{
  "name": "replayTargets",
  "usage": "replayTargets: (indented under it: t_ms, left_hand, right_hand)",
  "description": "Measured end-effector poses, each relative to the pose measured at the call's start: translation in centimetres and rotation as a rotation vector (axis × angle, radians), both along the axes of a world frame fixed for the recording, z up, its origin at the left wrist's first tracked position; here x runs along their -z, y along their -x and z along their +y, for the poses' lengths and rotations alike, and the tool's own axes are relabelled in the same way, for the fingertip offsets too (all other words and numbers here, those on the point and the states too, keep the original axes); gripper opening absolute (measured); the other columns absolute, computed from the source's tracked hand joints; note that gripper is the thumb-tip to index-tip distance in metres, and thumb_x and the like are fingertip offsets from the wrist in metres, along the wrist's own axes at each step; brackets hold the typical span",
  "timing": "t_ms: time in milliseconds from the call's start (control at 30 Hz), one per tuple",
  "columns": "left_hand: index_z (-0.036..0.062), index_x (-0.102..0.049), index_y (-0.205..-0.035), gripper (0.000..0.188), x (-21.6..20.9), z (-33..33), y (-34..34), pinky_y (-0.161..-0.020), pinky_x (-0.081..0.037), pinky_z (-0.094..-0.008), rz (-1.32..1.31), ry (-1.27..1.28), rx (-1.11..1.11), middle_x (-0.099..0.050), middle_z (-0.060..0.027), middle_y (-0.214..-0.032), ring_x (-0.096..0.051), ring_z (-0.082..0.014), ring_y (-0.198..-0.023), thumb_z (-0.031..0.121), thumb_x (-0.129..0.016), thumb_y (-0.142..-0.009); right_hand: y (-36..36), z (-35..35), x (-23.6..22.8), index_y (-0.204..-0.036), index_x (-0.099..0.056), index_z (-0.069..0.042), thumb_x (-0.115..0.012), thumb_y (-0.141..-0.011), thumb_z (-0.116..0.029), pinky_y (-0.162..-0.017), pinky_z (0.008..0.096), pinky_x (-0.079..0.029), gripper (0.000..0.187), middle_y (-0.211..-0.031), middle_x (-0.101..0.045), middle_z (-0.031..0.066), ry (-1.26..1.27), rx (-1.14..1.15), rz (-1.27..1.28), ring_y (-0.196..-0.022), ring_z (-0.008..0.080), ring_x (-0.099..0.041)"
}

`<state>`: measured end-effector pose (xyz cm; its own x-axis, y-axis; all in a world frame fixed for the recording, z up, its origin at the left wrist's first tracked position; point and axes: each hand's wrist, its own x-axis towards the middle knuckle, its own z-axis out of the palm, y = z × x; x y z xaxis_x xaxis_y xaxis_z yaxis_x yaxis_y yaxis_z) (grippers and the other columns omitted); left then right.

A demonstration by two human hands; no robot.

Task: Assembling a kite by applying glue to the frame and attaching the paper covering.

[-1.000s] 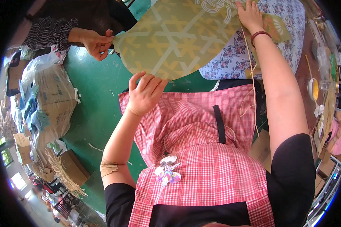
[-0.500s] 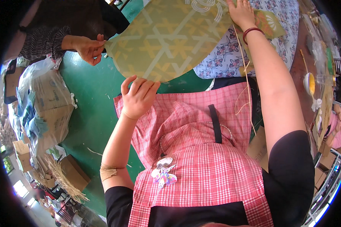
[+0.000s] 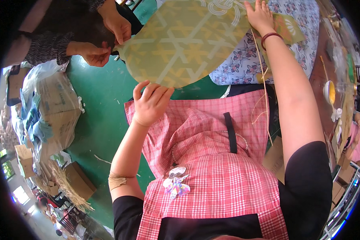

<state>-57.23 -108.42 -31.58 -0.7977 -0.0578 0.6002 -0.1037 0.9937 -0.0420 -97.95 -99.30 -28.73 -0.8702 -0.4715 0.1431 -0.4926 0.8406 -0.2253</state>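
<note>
I note a large rounded panel of yellow-green translucent material point(image 3: 184, 44), patterned with pale crossing bands that form a star-like lattice and finished with white looped cord-work at its top edge; it is held out over the green floor point(image 3: 104, 104), ahead of the person's pink-and-white checked apron point(image 3: 212, 160), with its far side lying over a blue-and-white floral cloth point(image 3: 292, 40). The left hand point(image 3: 150, 102) is raised at the panel's lower rim, fingers curled upward and slightly spread, fingertips at or just under the edge — I cannot tell whether they actually pinch it. The right hand point(image 3: 261, 17) lies flat and open on the panel's upper right part, fingers extended, a dark red bracelet point(image 3: 270, 37) on the wrist. A thin pale strand of straw-like fibre point(image 3: 262, 84) runs down from near that wrist along the forearm to the apron. At the panel's left rim a co-worker in a dark striped sleeve point(image 3: 44, 48) has both hands point(image 3: 108, 36) close together, fingers pinched at the edge. A tan bandage strip point(image 3: 117, 181) wraps the left forearm. Clear plastic bags holding cardboard boxes point(image 3: 52, 112) sit to the left on the floor — a bundle of dry straw point(image 3: 68, 188) lies nearby.
</note>
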Motion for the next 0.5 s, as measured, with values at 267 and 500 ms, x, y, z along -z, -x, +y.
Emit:
replayTargets:
  t_ms: [267,500]
  left_hand:
    - [0.0146,-0.065,-0.088,0.023,0.0,-0.06,-0.09,-0.09,-0.038,-0.036,0.0,-0.009,0.015,-0.059,0.0061,-0.084,-0.055,-0.011,-0.082,0.01,-0.062,-0.065]
    - [0.0171,-0.066,-0.086,0.023,0.08,-0.05,-0.27,-0.092,-0.037,-0.0375,-0.016,-0.022,0.008,-0.059,0.006,-0.083,-0.055,-0.012,-0.083,0.009,-0.067,-0.064]
  right_hand:
    - [0.34,0.02,0.15,-0.14,-0.025,0.001,-0.032,-0.091,-0.051,-0.112,0.0369,-0.016,0.072,-0.147,-0.021,0.0191,-0.014,0.006,0.009,-0.137,0.031,-0.02]
    - [-0.17,-0.05,-0.09,-0.14,-0.025,0.001,-0.03,-0.091,-0.051,-0.113,0.0363,-0.013,0.072,-0.147,-0.02,0.0191,-0.003,0.015,0.003,-0.137,0.031,-0.018]
